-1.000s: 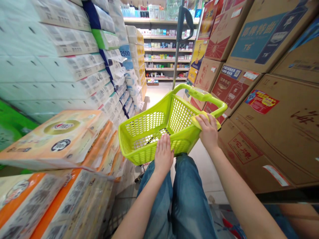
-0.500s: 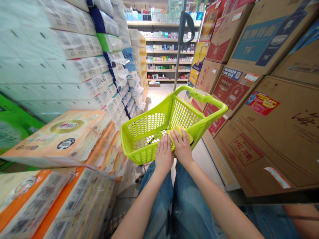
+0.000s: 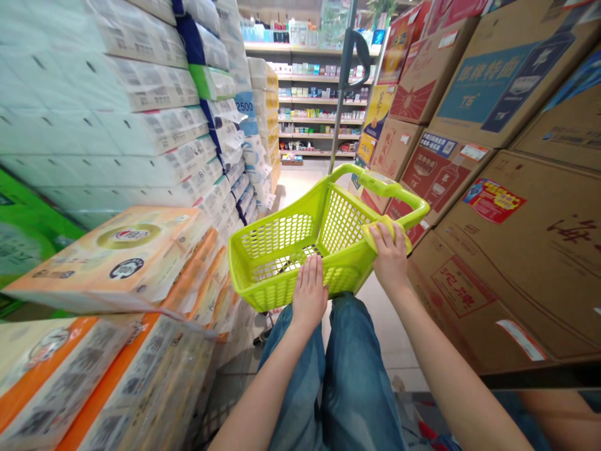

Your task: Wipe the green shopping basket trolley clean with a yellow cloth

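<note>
A lime-green plastic shopping basket (image 3: 277, 291) with mesh walls and a long raised handle stands tilted in front of my knees. Over its near rim lies my left hand (image 3: 310, 289), fingers together and hooked to the inside, holding the wall. My right hand (image 3: 391, 254) presses a yellow cloth (image 3: 375, 233) against the near side of the rim, close to where the handle begins. The cloth is folded under my fingers, so part of it is hidden. No goods show inside the basket.
Stacked tissue packs (image 3: 154, 138) line the left, with orange-and-white packs (image 3: 117, 250) lower and nearer. Cardboard cartons (image 3: 511, 250) rise on the right. A grey pole with a looped handle (image 3: 359, 59) stands behind the basket. Stocked shelves (image 3: 323, 100) close off the aisle's far end.
My right hand has slid the yellow cloth along the near rim, rightward and slightly up toward the handle. My left hand and the basket have stayed in place.
</note>
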### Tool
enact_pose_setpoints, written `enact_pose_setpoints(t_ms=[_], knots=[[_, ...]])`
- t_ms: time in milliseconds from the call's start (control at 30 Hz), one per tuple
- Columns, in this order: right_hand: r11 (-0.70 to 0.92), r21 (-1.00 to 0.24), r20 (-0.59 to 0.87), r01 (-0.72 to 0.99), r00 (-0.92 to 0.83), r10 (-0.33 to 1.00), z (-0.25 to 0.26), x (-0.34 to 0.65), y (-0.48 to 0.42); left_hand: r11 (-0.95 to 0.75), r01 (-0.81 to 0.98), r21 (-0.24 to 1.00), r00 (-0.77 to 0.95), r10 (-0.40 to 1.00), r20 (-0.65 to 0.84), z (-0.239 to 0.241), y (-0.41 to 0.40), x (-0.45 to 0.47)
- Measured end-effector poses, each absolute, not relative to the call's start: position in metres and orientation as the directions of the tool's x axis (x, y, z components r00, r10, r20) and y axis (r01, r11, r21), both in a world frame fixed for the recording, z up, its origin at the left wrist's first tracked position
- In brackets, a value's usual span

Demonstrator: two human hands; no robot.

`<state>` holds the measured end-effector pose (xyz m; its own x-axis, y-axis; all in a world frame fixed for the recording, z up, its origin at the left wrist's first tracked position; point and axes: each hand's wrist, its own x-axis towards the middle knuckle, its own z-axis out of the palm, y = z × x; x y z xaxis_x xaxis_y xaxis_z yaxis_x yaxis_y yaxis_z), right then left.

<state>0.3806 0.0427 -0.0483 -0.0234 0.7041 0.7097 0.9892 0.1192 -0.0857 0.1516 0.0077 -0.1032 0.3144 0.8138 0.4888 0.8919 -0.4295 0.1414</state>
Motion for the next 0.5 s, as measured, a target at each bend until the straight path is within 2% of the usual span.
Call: enact_pose_setpoints(t_ms=[100,200,300,500], knots=[[0.119,-0.143,0.697,0.983,0.015,0.716,-0.069,0.336,0.037,-0.427,0.895,0.127,0.317,0.811,0.491,-0.104,0.008,0.152],[0.218,-0.155,0.659,0.964,-0.064,0.749,-0.091,0.286,0.028,-0.415,0.905,0.093,0.32,0.808,0.494,-0.105,0.009,0.151],[0.241,-0.172,0.649,0.955,-0.074,0.757,-0.102,0.259,0.02,-0.407,0.911,0.065,0.323,0.804,0.5,-0.106,0.01,0.151],[0.335,-0.034,0.58,0.942,-0.254,0.774,-0.085,0.303,0.023,-0.419,0.903,0.09,0.325,0.806,0.495,-0.105,0.009,0.151]])
